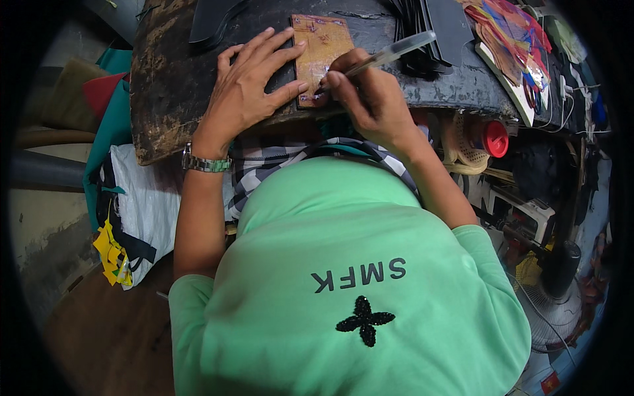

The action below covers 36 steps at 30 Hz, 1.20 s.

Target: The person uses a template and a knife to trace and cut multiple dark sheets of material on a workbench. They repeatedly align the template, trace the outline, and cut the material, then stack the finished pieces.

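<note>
Here, a person's left hand (pixel 254 82) lies flat, fingers spread, on a dark worn wooden counter (pixel 172 86), fingertips pressing the left edge of a flat brown rectangular template (pixel 320 46). The right hand (pixel 370 99), just right of the template, has its grip pinched on a clear plastic pen (pixel 389 54), the tip at the template's lower right edge. Black cut sheets (pixel 429 26) are stacked further right of the template.
</note>
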Each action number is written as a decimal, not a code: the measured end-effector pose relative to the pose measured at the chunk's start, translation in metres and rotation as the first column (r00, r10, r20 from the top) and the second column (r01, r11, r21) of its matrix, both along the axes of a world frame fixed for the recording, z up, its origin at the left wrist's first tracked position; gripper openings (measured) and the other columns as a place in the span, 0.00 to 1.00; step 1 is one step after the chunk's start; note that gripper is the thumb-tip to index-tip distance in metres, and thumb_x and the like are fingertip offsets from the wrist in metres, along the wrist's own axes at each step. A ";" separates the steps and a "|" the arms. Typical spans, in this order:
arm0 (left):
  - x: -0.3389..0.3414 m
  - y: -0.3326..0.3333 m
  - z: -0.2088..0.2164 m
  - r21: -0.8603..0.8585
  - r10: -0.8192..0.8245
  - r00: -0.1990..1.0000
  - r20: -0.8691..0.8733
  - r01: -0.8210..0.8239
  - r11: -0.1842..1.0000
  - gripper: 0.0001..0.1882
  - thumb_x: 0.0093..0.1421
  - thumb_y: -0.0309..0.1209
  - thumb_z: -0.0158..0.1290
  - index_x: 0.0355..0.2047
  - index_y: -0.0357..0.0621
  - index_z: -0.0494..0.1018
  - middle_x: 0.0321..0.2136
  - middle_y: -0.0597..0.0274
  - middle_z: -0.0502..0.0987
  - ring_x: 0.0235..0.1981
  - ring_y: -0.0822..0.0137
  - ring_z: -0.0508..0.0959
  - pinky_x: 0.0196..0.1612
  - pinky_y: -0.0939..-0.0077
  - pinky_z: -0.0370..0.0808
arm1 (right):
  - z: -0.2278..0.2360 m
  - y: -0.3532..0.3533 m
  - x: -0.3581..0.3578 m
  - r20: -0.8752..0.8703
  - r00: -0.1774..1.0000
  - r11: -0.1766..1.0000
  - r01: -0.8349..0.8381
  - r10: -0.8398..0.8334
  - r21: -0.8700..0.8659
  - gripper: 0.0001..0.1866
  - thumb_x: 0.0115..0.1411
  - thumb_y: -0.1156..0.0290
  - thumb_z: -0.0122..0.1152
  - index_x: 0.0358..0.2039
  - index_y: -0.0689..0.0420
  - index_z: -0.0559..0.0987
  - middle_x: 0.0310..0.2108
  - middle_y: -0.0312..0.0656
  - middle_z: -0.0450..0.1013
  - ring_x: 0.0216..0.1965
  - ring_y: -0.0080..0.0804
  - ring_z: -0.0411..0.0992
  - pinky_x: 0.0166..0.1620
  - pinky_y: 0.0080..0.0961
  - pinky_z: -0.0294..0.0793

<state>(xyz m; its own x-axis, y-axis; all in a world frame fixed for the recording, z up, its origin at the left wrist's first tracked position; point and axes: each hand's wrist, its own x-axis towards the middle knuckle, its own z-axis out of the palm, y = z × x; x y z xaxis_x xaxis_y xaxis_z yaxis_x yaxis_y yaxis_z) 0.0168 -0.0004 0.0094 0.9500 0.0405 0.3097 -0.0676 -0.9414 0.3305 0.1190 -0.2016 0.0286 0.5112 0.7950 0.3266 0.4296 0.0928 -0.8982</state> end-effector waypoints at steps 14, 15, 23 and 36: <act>0.002 0.000 -0.002 0.002 0.008 1.000 -0.016 -0.008 1.000 0.30 0.59 0.49 0.58 0.61 0.64 0.69 0.66 0.71 0.63 0.68 0.67 0.59 0.67 0.57 0.47 | -0.007 -0.003 0.016 0.155 0.973 0.985 0.164 -0.170 0.051 0.05 0.65 0.73 0.56 0.37 0.61 0.71 0.24 0.48 0.72 0.23 0.41 0.73 0.29 0.29 0.71; 0.002 0.000 -0.003 -0.001 0.002 1.000 -0.014 -0.002 1.000 0.30 0.58 0.50 0.58 0.61 0.64 0.69 0.66 0.71 0.63 0.68 0.67 0.59 0.67 0.56 0.47 | -0.009 -0.003 0.015 0.193 0.968 0.986 0.154 -0.163 0.060 0.06 0.64 0.73 0.57 0.37 0.61 0.71 0.24 0.48 0.72 0.23 0.43 0.73 0.30 0.30 0.71; 0.002 0.000 -0.002 -0.004 0.004 1.000 -0.014 -0.004 1.000 0.31 0.58 0.48 0.59 0.62 0.64 0.68 0.66 0.72 0.63 0.68 0.66 0.59 0.67 0.57 0.47 | -0.008 -0.003 0.019 0.092 0.956 0.960 0.272 -0.277 0.065 0.05 0.66 0.73 0.55 0.38 0.60 0.71 0.24 0.46 0.73 0.24 0.35 0.72 0.31 0.27 0.71; 0.004 -0.001 0.007 0.005 -0.009 0.997 -0.074 0.010 1.000 0.32 0.58 0.47 0.59 0.62 0.57 0.67 0.67 0.66 0.61 0.69 0.62 0.57 0.67 0.57 0.47 | -0.007 -0.004 0.035 0.151 0.917 0.929 0.370 -0.369 0.022 0.06 0.66 0.71 0.55 0.38 0.60 0.72 0.23 0.46 0.74 0.25 0.36 0.74 0.33 0.25 0.73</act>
